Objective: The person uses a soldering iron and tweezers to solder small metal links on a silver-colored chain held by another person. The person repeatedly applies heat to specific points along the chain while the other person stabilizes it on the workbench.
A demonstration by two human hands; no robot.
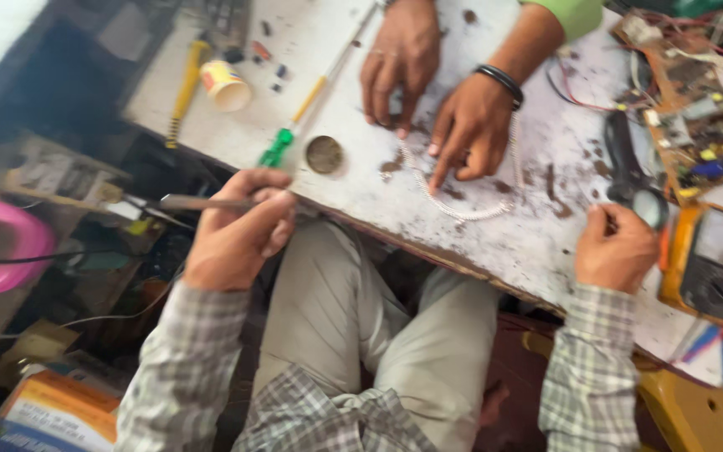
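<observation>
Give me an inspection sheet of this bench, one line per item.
Surface: white table, stained brown.
Job's things: soldering iron in left hand; right hand at the table edge beside a magnifier; silver chain under another person's hands.
Clutter: round tin, green screwdriver, paper cup, circuit board, yellow multimeter.
Grippers: bare hands only.
Cables: red wires.
Surroundings: pink bowl, boxes below.

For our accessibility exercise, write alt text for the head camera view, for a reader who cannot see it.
Seen from above, the person's left hand grips a soldering iron off the edge of a stained white workbench, while the right hand rests near a magnifying glass. Across the bench, another person's hands press on a thin silver chain.
</observation>
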